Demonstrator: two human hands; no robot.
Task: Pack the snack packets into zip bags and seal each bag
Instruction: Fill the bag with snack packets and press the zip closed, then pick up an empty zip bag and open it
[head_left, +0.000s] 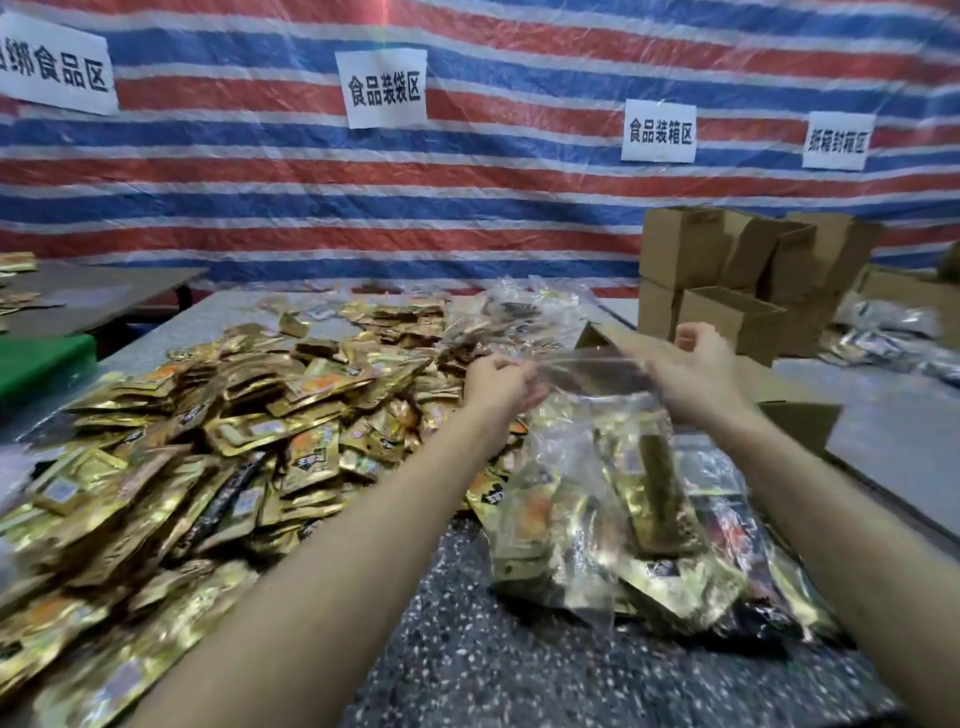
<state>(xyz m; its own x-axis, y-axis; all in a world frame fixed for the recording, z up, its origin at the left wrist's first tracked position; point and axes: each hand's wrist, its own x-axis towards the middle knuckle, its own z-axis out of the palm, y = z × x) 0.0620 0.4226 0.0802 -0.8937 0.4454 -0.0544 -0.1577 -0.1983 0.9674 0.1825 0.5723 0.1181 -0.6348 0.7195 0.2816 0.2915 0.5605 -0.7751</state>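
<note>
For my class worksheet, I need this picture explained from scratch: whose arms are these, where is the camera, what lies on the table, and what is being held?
There is no machine here. A person works with bare hands, and the single camera sits on their head, looking forward and down, so you see their own arms. The left hand and right hand each pinch the top edge of a clear zip bag, which already holds gold snack packets. A big pile of loose packets lies on the speckled table, to the left of the bag. Behind stand cardboard boxes and a striped tarp with paper signs.
</note>
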